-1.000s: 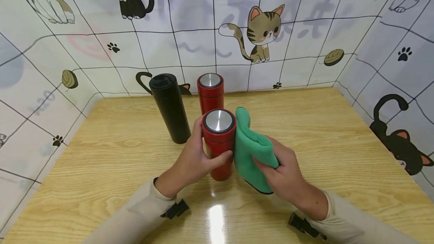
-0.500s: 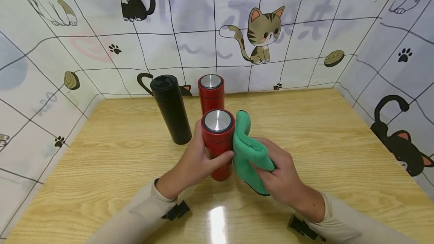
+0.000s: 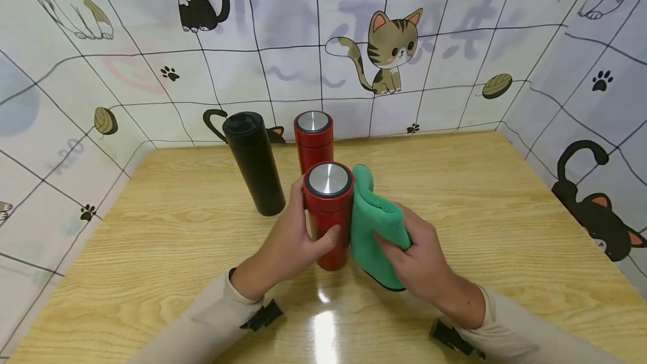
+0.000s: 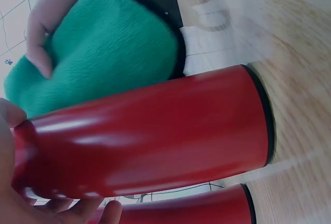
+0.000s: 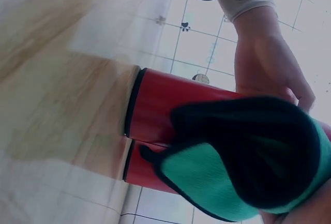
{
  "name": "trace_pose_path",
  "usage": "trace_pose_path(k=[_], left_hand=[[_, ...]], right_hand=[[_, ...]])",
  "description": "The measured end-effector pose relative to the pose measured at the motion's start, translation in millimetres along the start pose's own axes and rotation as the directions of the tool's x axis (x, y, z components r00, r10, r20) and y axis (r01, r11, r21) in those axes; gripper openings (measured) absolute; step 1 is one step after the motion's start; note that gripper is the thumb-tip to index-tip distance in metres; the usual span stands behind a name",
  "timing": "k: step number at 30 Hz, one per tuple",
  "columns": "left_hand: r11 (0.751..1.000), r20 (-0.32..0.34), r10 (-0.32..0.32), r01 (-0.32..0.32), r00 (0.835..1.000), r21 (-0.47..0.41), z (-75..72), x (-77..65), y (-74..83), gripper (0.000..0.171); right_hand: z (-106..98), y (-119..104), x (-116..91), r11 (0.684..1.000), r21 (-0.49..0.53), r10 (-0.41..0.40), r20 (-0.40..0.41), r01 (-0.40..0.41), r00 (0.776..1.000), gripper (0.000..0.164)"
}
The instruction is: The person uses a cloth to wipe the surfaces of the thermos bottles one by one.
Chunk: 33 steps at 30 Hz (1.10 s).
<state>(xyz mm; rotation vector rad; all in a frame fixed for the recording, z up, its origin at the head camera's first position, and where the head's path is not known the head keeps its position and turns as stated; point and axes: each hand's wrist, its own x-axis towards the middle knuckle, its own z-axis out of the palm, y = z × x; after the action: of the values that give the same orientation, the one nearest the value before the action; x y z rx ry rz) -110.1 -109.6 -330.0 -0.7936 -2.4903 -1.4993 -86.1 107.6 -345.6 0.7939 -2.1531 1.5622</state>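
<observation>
A red thermos bottle (image 3: 331,212) with a silver lid stands upright near the middle of the table. My left hand (image 3: 290,235) grips it from the left side, thumb across its front. On the other side, my right hand (image 3: 422,251) holds a folded green cloth (image 3: 376,235) with dark edging, its face right against the bottle's wall. In the left wrist view the red bottle (image 4: 150,131) lies across the picture, with the green cloth (image 4: 114,48) along one side. The right wrist view has the cloth (image 5: 207,177) partly covering the bottle.
A second red thermos (image 3: 314,139) stands right behind the gripped one, its lower part hidden. A tall black bottle (image 3: 255,164) is to its left. The wooden table (image 3: 480,195) runs back to a wall covering (image 3: 283,10) printed with cats.
The gripped bottle turns and shifts slightly right, with my left thumb drawing back along its front. My right hand and the cloth move a little left, then back right.
</observation>
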Motion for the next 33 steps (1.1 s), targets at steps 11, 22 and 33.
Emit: trace_pose_path(k=[11, 22, 33], left_hand=[[0.999, -0.039, -0.03, 0.031, 0.999, 0.015, -3.7, -0.9, 20.6, 0.079], [0.999, -0.071, 0.001, 0.002, 0.998, 0.044, 0.9, 2.6, 3.9, 0.078], [0.994, -0.07, -0.105, 0.102, 0.992, -0.043, 0.9, 2.6, 8.6, 0.082]], right_hand=[[0.9, 0.9, -1.8, 1.0, -0.01, 0.017, 0.009, -0.017, 1.0, 0.055], [1.5, -2.9, -1.5, 1.0, 0.0, 0.025, 0.025, -0.025, 0.999, 0.053], [3.9, -5.9, -1.6, 0.997, 0.057, -0.051, 0.044, 0.049, 0.998, 0.051]])
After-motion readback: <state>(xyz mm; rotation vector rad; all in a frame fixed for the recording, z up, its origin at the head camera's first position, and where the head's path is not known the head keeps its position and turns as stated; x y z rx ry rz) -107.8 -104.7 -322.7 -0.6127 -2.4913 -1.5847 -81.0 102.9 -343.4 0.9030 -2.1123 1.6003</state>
